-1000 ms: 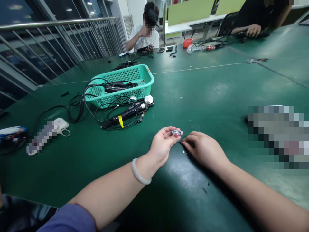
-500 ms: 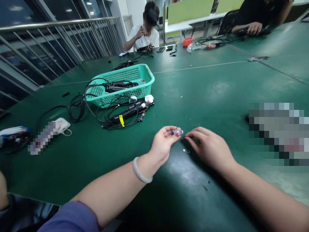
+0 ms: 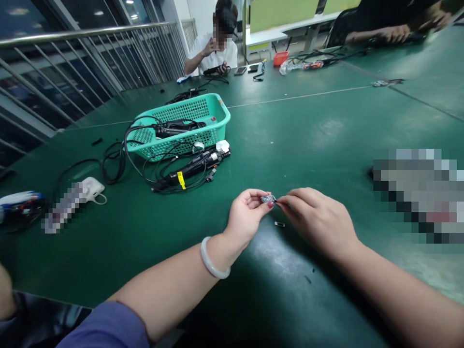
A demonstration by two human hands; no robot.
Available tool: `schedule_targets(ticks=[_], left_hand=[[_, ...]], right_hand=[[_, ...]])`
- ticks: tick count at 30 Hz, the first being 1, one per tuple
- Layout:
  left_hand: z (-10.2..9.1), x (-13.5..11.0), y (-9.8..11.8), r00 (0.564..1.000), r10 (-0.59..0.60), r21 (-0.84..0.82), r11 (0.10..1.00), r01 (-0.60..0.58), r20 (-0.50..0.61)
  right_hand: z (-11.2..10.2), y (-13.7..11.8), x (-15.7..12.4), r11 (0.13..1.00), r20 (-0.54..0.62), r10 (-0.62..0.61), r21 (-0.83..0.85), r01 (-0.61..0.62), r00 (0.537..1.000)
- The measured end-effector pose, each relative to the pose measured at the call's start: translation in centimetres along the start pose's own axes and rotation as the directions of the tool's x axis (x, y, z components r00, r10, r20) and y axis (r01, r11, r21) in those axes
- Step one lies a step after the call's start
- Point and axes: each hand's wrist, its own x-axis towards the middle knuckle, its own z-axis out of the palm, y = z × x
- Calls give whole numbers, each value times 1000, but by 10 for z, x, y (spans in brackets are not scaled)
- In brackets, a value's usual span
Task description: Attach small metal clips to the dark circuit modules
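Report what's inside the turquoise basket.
The turquoise basket holds a black device, with black cable looping over its left end; a red spot shows toward the right. Anything beneath the device is covered.

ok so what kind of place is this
Probably a shared workroom or office: a large green table holds a black corded device beside a turquoise basket, with light-green partitions beyond.
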Motion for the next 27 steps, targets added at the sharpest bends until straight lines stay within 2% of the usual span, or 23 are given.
schedule_targets(ticks=[6,11,16,20,22,25,27], left_hand=[[-1,-1,0,998,56,85,995,-54,-23],[-1,0,0,998,57,106,993,-54,-27],[-1,0,0,1000,-9,-16,1000,10,15],[-1,0,1,997,-70,-109,991,75,42],[-1,0,2,995,-87,-132,987,92,40],[-1,0,4,994,-110,-156,982,110,10],[-1,0,5,993,-119,-163,980,117,-3]], right_hand=[[1,-2,2,998,49,-48,-30,49,998],[1,-2,2,994,26,-89,-60,91,996],[4,-2,0,997,-47,-75,-5,75,996],[9,0,-2,989,-92,37,144,-23,995],[9,4,-3,946,-33,149,296,-132,988],[5,14,-5,791,197,307,491,-365,931],[4,18,-8,737,359,280,513,-439,890]])
